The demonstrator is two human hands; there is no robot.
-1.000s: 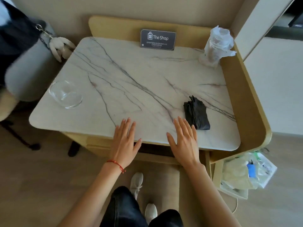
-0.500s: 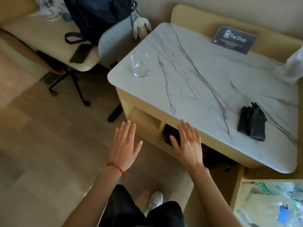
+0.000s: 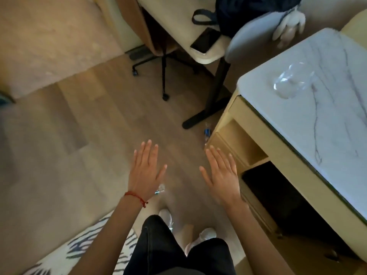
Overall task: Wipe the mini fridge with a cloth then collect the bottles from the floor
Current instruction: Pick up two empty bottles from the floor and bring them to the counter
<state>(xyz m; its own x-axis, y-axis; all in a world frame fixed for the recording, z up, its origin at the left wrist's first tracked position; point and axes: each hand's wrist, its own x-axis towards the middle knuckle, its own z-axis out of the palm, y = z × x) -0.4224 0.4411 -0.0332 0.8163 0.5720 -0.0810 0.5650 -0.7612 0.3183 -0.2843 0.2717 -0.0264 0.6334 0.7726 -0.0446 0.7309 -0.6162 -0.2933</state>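
Matt wood floor (image 3: 99, 126), marble tabletop (image 3: 327, 108)

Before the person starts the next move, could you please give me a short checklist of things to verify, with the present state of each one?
1. Both hands free: ok. The left hand and right hand are open, flat and hold nothing.
2. Cloth ready for wiping: not ok. No cloth is in either hand or in view.
3. Bottles located: ok. One bottle lies by the cabinet corner; another bottle is partly hidden behind the left wrist.
4. Mini fridge found: cannot tell. The dark compartment under the marble top may be it.
5. Glass safe: ok. It stands on the marble top, away from both hands.
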